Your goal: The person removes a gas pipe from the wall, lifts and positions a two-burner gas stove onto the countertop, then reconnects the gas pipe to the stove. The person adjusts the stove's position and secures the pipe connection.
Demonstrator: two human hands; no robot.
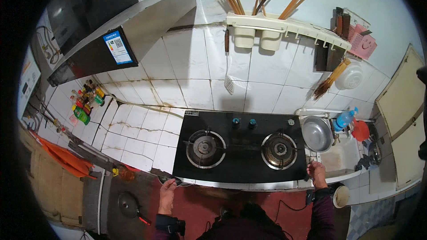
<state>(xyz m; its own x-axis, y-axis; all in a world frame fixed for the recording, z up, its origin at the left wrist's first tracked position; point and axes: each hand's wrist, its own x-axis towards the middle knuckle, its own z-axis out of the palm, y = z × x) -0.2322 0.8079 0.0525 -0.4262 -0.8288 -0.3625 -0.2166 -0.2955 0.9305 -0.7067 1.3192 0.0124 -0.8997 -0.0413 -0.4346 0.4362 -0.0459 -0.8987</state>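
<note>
A black two-burner gas cooktop [242,151] lies on the white tiled counter in front of me. My left hand [167,193] is at its front left corner, with the fingers closed by a small dark piece at the edge. At the front right corner is my right hand [317,175], its fingers bent in beside the cooktop's side. What either hand grips, if anything, is too small to make out. Both burners, left [205,148] and right [279,150], have nothing on them.
A metal basin [317,134] stands by the sink [340,156] at the right, near a blue bottle [344,120]. Several sauce bottles [84,104] stand left. Above hang a chopstick rack [271,40], a slotted turner [229,84] and a range hood [147,31]. A pan [127,204] is low at left.
</note>
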